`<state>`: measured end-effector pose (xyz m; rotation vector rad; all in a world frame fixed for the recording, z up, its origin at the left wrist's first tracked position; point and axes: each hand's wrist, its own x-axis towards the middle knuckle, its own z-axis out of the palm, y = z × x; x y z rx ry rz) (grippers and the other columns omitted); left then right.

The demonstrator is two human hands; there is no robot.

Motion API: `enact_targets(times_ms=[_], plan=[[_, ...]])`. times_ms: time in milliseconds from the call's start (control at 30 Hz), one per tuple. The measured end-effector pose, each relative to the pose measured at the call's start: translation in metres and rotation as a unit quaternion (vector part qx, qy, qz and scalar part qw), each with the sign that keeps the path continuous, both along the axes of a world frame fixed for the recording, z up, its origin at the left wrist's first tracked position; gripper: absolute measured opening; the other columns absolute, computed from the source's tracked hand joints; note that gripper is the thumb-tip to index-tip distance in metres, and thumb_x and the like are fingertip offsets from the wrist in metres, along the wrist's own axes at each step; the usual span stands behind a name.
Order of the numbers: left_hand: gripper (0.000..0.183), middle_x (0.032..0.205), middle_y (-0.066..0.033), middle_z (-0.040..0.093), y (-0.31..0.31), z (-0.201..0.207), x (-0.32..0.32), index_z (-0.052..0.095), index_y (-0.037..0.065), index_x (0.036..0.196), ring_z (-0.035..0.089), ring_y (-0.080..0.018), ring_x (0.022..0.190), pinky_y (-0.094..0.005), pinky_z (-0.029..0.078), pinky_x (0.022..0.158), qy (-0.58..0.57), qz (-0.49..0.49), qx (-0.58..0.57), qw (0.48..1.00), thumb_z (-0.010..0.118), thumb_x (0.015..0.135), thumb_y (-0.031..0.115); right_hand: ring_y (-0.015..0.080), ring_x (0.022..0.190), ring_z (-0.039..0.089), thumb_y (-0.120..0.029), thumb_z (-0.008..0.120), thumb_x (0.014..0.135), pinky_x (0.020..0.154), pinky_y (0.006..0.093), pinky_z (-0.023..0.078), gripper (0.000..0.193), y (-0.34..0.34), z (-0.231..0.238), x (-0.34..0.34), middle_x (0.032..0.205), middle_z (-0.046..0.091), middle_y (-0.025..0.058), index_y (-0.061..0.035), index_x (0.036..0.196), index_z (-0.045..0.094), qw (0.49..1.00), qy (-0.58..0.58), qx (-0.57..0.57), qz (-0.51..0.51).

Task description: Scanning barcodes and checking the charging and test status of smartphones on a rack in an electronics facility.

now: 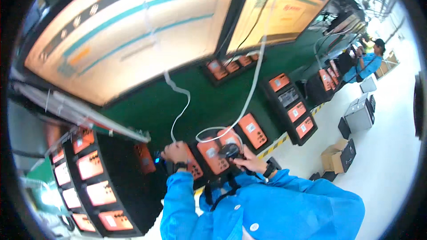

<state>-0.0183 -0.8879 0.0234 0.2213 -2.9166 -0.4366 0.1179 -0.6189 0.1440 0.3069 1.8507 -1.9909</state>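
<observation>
**Scanner (229,151) in the right hand (251,163), its head over the boxes**

The scanner (as I judge it; blur hides its details) is black with a round head, which lies just up and left of the right fingers. Its long axis seems to slant from that head down to the right, into the palm — roughly the way the boxes beneath run lengthwise. The right fingers are closed round its handle. I would say any move of the scanner turns on this slant and on which box its head covers: it stands over the gap between the middle box (213,157) and the next box (230,138) on the right. Whether it touches either, I cannot tell.

The left hand (176,152) is the farther one, left of the scanner, at the upper end of the left box (192,163). Its fingers are bent, but I cannot tell whether they hold anything. A thin cable (183,91) drops to that hand from above; a small blue light (157,160) glows beyond it.

Right of the scanner lies the end box (252,131). A white cable (256,78) loops above the scanner — and farther up stands a large screen (133,31).
</observation>
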Motion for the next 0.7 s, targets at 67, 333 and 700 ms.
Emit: enact_targets(times_ms=[67,333,700], plan=[[0.03,0.073,-0.0138,0.065,0.009,0.024,-0.004,0.068,0.011,0.069,0.059,-0.0337,0.077,-0.0472,0.039,0.071,-0.014,0.002,0.043,0.999,0.049,0.08,0.032,0.0081,0.062,0.05,-0.008,0.057,0.089,0.051,0.0226,0.042,0.035,-0.004,-0.014,0.008,0.087,0.054,0.0042,-0.009,0.115,0.033,1.0,0.01,0.007,-0.001],[0.025,0.086,-0.0104,0.066,0.005,0.013,0.006,0.067,0.008,0.086,0.058,-0.0299,0.087,-0.0454,0.037,0.079,-0.001,0.004,0.094,0.996,0.05,0.083,0.027,0.0096,0.062,0.05,-0.007,0.058,0.089,0.051,0.0241,0.042,0.056,-0.015,-0.025,0.013,0.085,0.051,0.004,-0.0102,0.132,0.022,0.999,0.041,0.014,0.008],[0.019,0.091,-0.0131,0.063,0.047,0.085,0.092,0.056,0.001,0.103,0.063,-0.0275,0.08,-0.0342,0.049,0.073,0.087,-0.031,0.422,0.902,0.053,0.085,0.007,0.0091,0.061,0.05,-0.008,0.058,0.09,0.049,0.0231,0.042,0.042,0.007,-0.006,-0.007,0.09,0.054,0.0031,-0.0134,0.123,0.032,0.993,-0.083,-0.082,-0.032]])
